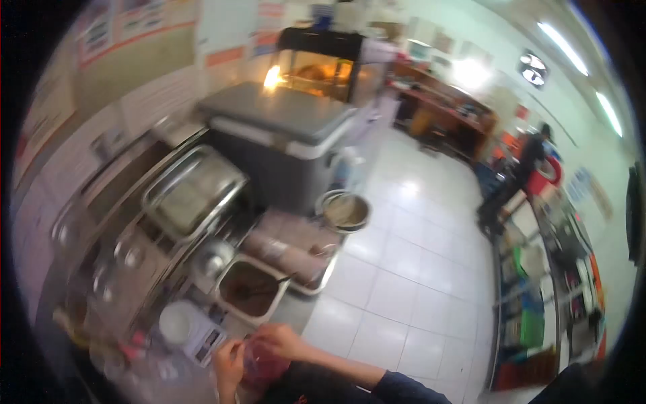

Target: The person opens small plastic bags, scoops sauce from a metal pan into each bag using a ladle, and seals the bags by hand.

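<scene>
Near the bottom centre, my left hand [229,367] and my right hand [282,342] hold a clear plastic bag [262,363] with something dark red inside, one hand on each side of its top. The fingers of both hands are bent and pinched at the bag. Just left of them is a white kitchen scale [202,340] with a round white container [177,323] on it. Beyond my hands sits a rectangular metal pan [249,286] of brown contents with a dark-handled utensil in it.
Behind the pan lies a tray [323,279] with a plastic-wrapped roll. A metal tray [195,188], a large grey cooler [276,128] and a round bowl [344,211] stand farther back. Across the tiled floor, a person [521,175] in dark clothes stands near shelves [531,316].
</scene>
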Demonstrator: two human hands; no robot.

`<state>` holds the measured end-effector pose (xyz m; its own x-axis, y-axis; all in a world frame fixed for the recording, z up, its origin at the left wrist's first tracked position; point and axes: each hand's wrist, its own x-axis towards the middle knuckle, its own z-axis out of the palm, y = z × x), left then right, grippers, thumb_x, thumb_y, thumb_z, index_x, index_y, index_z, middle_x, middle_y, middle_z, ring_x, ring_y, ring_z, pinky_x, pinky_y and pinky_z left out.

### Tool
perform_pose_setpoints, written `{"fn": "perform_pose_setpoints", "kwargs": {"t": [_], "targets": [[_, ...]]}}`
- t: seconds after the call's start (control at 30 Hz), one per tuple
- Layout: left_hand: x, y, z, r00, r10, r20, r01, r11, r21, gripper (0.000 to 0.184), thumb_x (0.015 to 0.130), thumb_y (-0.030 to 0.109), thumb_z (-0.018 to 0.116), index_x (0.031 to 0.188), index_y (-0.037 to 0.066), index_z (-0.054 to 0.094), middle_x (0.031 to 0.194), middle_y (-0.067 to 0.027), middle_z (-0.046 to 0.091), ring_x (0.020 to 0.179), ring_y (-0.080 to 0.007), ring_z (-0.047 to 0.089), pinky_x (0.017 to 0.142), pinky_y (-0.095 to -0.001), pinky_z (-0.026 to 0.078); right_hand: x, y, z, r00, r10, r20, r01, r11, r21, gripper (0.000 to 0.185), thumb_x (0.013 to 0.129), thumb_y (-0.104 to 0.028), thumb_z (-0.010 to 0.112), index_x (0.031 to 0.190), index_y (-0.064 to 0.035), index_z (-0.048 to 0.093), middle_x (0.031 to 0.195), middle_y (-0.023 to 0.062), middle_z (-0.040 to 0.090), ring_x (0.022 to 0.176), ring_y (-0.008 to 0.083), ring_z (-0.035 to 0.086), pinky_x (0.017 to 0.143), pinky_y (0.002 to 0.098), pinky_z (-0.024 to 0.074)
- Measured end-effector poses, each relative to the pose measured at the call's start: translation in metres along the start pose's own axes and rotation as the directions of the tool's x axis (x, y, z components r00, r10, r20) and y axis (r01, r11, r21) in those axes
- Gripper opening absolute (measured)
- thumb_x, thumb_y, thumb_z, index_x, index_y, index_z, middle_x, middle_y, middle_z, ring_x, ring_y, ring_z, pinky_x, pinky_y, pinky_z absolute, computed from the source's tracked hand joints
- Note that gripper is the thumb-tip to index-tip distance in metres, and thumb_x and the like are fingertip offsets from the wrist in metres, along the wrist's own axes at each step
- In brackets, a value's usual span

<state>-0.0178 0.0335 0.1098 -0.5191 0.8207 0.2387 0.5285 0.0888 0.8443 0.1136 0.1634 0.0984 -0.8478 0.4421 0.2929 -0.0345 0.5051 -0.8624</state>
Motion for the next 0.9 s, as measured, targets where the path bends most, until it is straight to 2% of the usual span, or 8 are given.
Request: {"fn": "perform_pose_setpoints", "kwargs": {"t": [0.17,0.33,0.47,0.53,0.57,0.6,0.63,0.9], "targets": [[0.004,-0.011,0.002,0.989,0.091,0.116,-0.104,0.989,0.108,0.008,0.076,0.005,0.059,0.077,-0.003,0.061,0.070,-0.0130,0.061,0.065,-0.0212,0.061,0.060,-0.0302,0.045,-0.011,0.018,0.005,0.985,0.158,-0.062,-0.157,0.987,0.020,0.015,0.077,-0.013,0.063,0.088,-0.0047,0.067,0.082,0.0131,0.065,0.073,0.0263,0.064,0.067,0.0342,0.0502],[0.012,0.043,0.000,0.896,0.441,-0.046,-0.324,0.721,0.612,0.026,0.087,0.020,0.055,0.100,-0.002,0.060,0.100,-0.0216,0.060,0.092,-0.0353,0.057,0.082,-0.0432,0.045,-0.019,0.010,0.005,0.957,0.225,-0.181,-0.206,0.971,0.119,0.016,0.073,-0.015,0.062,0.079,-0.0004,0.065,0.074,0.0153,0.064,0.065,0.0284,0.062,0.062,0.0362,0.0492],[-0.005,-0.011,0.019,0.815,0.557,0.157,-0.527,0.602,0.600,0.028,0.088,0.023,0.054,0.101,-0.002,0.060,0.098,-0.0219,0.060,0.091,-0.0368,0.057,0.083,-0.0405,0.045,-0.026,0.009,0.006,0.938,0.283,-0.201,-0.273,0.959,0.074,0.016,0.075,-0.016,0.062,0.083,-0.0025,0.066,0.075,0.0135,0.064,0.070,0.0280,0.063,0.064,0.0346,0.0501],[0.001,-0.033,0.025,0.523,0.801,0.293,-0.807,0.353,0.474,0.031,0.088,0.025,0.054,0.101,-0.003,0.060,0.096,-0.0210,0.061,0.088,-0.0357,0.058,0.079,-0.0377,0.046,-0.032,0.010,0.012,0.937,0.292,-0.193,-0.284,0.956,0.070,0.016,0.075,-0.016,0.062,0.082,-0.0023,0.065,0.075,0.0139,0.064,0.070,0.0294,0.063,0.064,0.0353,0.0499],[-0.003,-0.022,0.024,0.527,0.794,0.302,-0.808,0.358,0.468,0.031,0.088,0.025,0.054,0.101,-0.003,0.060,0.096,-0.0210,0.061,0.088,-0.0357,0.058,0.079,-0.0377,0.046,-0.035,0.013,0.016,0.939,0.280,-0.198,-0.274,0.960,0.059,0.016,0.074,-0.016,0.062,0.081,-0.0023,0.065,0.074,0.0144,0.063,0.070,0.0307,0.062,0.063,0.0362,0.0496],[-0.012,-0.006,0.026,0.905,0.376,0.198,-0.419,0.866,0.271,0.031,0.089,0.026,0.053,0.099,-0.003,0.060,0.093,-0.0206,0.062,0.087,-0.0349,0.058,0.077,-0.0373,0.046,-0.038,0.016,0.020,0.942,0.268,-0.202,-0.264,0.963,0.044,0.015,0.073,-0.015,0.062,0.081,-0.0023,0.064,0.074,0.0149,0.063,0.070,0.0321,0.062,0.063,0.0372,0.0492],[-0.018,0.007,0.026,0.953,-0.200,0.228,0.198,0.980,0.034,0.032,0.090,0.027,0.053,0.098,-0.003,0.061,0.091,-0.0203,0.063,0.085,-0.0341,0.059,0.075,-0.0369,0.046,-0.040,0.014,0.021,0.941,0.276,-0.196,-0.271,0.961,0.054,0.015,0.073,-0.015,0.062,0.081,-0.0023,0.064,0.074,0.0149,0.063,0.070,0.0321,0.062,0.063,0.0372,0.0492],[-0.023,0.010,0.020,0.886,-0.334,0.323,0.352,0.936,0.004,0.035,0.092,0.029,0.048,0.092,-0.004,0.060,0.079,-0.0226,0.061,0.071,-0.0334,0.058,0.063,-0.0389,0.044,-0.033,0.013,0.024,0.967,0.210,-0.146,-0.194,0.974,0.118,0.013,0.070,-0.009,0.065,0.080,-0.0027,0.062,0.072,0.0159,0.060,0.069,0.0340,0.059,0.063,0.0375,0.0473]]}}
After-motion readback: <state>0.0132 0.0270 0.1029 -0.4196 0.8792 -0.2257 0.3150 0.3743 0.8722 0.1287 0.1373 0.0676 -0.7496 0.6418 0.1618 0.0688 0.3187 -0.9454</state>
